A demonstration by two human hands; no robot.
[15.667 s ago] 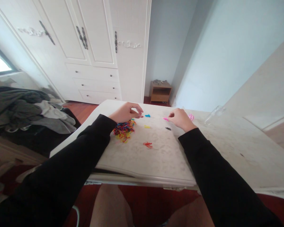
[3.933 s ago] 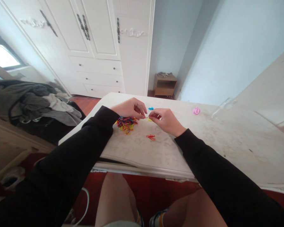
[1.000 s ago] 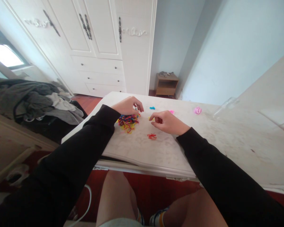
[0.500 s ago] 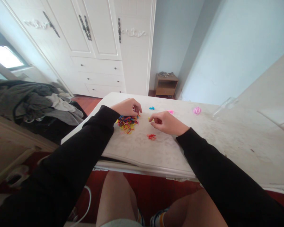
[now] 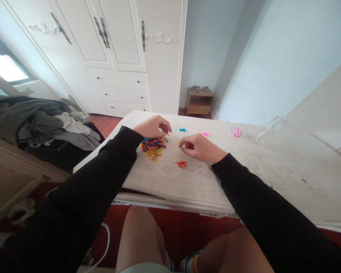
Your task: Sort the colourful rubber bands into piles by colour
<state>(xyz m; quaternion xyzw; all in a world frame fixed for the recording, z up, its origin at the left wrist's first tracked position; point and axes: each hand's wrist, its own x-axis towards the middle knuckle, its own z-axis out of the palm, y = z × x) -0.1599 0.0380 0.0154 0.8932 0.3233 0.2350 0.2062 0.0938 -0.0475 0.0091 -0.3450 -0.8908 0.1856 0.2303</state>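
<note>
Head view: a mixed pile of small coloured bands (image 5: 153, 148) is spread on the white table (image 5: 170, 184), near the left hand (image 5: 154, 127). The pile's far edge is overhung by that hand, with thumb and forefinger brought nearly together; a speck of orange is seen at the fingertips, but whether a band is pinched there cannot be told. The right hand (image 5: 201, 147) is placed to the right of the pile and apart from it, with thumb and forefinger curled toward it and a narrow gap left between their tips. Nothing is seen to be held in that gap, though the inside of the palm is hidden. Small one-colour groups are laid out around: blue bands (image 5: 182, 129) beyond and to the right of the pile, pink bands (image 5: 205, 134) farther to its right, and red bands (image 5: 182, 164) to its right on the side nearer the body. A bit of yellow (image 5: 179, 142) is shown between the pile and the right hand, mostly covered by the fingers. Judged from this layout, bands appear to be sorted by colour, with the picking of one from the pile in hand. For the next move, one band would need to be freed from its tangled neighbours and matched to a group.
</note>
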